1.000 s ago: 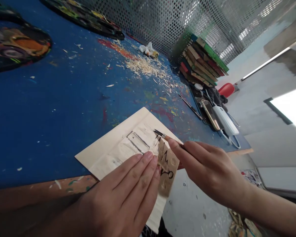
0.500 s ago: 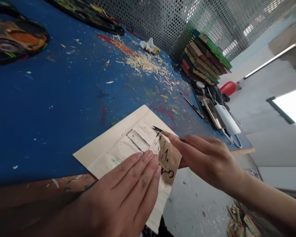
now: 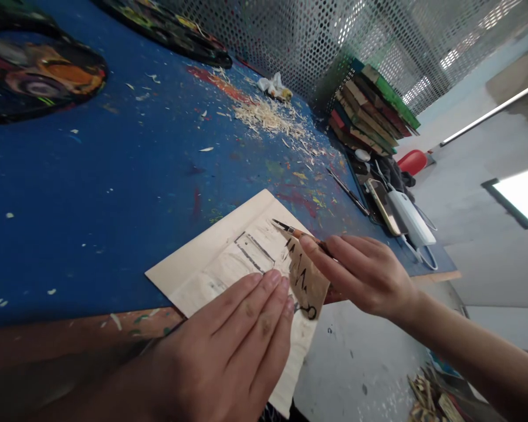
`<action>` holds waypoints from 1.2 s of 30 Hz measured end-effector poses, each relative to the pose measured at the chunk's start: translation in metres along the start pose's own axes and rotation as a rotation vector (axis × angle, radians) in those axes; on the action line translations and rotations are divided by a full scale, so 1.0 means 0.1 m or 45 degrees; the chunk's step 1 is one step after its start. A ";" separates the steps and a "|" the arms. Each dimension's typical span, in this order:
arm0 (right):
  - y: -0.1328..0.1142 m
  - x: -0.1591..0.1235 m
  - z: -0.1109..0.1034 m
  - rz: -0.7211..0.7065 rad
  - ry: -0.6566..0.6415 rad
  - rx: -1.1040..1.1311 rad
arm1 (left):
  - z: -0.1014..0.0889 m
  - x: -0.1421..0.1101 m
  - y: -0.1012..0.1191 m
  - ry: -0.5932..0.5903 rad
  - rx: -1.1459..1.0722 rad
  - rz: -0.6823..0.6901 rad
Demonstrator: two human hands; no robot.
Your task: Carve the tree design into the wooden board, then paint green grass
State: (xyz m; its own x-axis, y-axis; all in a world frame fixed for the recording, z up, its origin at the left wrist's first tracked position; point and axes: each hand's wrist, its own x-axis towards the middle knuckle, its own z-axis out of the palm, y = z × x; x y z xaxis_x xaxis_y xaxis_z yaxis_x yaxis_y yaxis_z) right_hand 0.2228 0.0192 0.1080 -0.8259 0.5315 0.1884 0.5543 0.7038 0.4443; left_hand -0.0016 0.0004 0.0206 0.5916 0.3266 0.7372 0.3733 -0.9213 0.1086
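head view | my left hand lies flat, fingers straight, pinning the wood panel at the table's near edge | my right hand pinches the carving knife, tip on the panel | best: shallow strokes away from the pinning fingers

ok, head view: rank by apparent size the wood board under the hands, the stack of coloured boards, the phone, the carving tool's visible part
1. wood board
2. stack of coloured boards; it sits farther from the camera, so its true size is unsure
3. phone
4. carving tool, mostly hidden in the right hand
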 end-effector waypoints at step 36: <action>0.44 0.10 0.32 0.694 0.418 0.502 | -0.37 0.05 -0.20 -0.046 0.196 0.086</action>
State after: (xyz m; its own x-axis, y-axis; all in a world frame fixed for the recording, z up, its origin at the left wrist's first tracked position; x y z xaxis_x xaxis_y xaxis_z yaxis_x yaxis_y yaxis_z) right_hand 0.2424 0.0705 0.1011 -0.3779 0.7287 0.5712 0.8386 0.5308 -0.1223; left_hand -0.0325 0.0128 0.0463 0.6432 0.2750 0.7146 0.4355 -0.8990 -0.0460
